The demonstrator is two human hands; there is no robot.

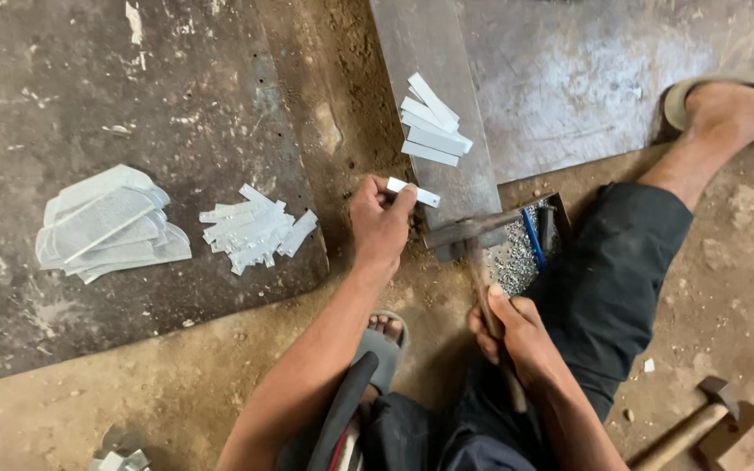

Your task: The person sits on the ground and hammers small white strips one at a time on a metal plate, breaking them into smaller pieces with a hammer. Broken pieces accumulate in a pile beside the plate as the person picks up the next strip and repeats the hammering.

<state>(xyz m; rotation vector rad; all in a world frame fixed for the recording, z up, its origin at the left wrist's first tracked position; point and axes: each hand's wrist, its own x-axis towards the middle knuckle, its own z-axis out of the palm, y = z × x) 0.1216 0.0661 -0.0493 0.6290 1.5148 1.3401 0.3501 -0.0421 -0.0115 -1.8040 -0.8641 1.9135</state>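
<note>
1. While the left hand (380, 225) pinches a small white metal strip (412, 192) between its fingers (403, 202), the strip's far end rests on the steel bar (447, 166).
2. Right hand (510, 327) is wrapped tight around a hammer (471, 240), whose head sits just right of the strip.
3. More cut strips (434, 131) are piled further up the bar.

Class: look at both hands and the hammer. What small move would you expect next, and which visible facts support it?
Probably a short hammer tap on the strip. The left hand pinches a small white metal strip against the steel bar, while the right hand has the hammer with its head beside it.
</note>
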